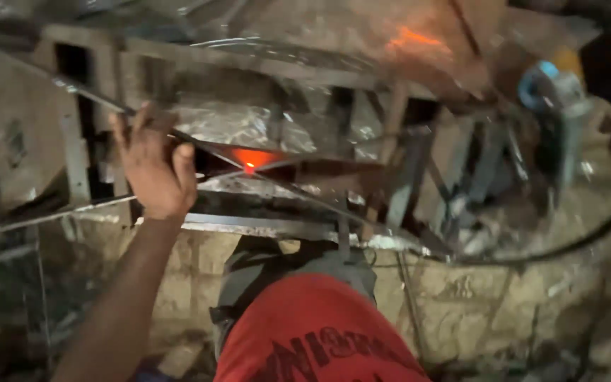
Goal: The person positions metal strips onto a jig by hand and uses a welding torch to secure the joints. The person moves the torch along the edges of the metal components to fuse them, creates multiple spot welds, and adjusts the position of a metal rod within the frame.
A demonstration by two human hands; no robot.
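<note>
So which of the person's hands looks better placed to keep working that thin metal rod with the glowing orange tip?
The left hand, I would say. It already grips the thin grey metal rod, whose glowing orange tip lies over the grey metal frame. The right hand is out of view.

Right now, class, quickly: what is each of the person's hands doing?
Left hand: closed around a long thin metal rod with a glowing orange-hot spot, gripped near its cooler end.
Right hand: not in view.
</note>
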